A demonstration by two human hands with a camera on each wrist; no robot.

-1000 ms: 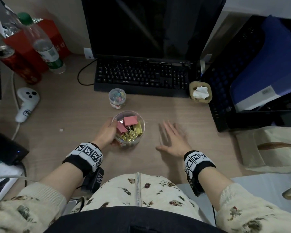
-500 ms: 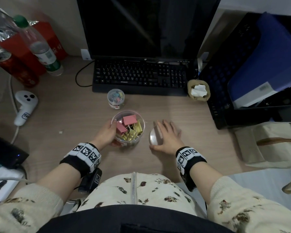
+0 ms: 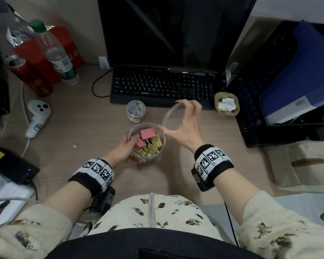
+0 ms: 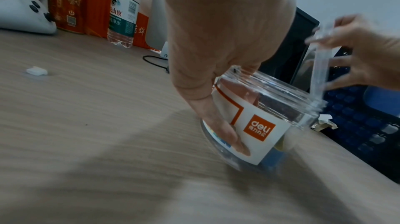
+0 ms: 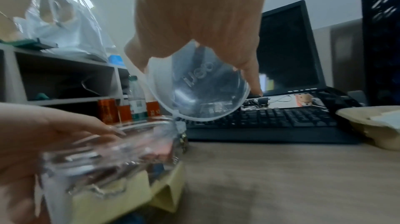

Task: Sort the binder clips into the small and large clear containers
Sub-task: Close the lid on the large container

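The large clear container [image 3: 162, 144] stands on the desk, open-topped, with pink and gold binder clips [image 3: 147, 133] inside. My left hand [image 3: 123, 149] grips its left side; in the left wrist view the thumb presses on its white label [image 4: 257, 128]. My right hand [image 3: 183, 128] holds the clear round lid [image 3: 173, 117] tilted in the air, just above and to the right of the container's rim; the right wrist view shows the lid [image 5: 201, 91] pinched between thumb and fingers. The small clear container [image 3: 136, 111], with small coloured clips inside, stands behind, near the keyboard.
A black keyboard [image 3: 163, 86] and monitor [image 3: 166, 30] fill the back. At the left are a water bottle [image 3: 58, 57], a red can [image 3: 30, 77] and a white controller [image 3: 36, 116]. A paper tray [image 3: 226, 106] and black crate [image 3: 279, 81] stand right.
My right hand, flat on the desk a second ago, picked up the clear lid and lifted it up beside the large container. The left hand kept its hold.
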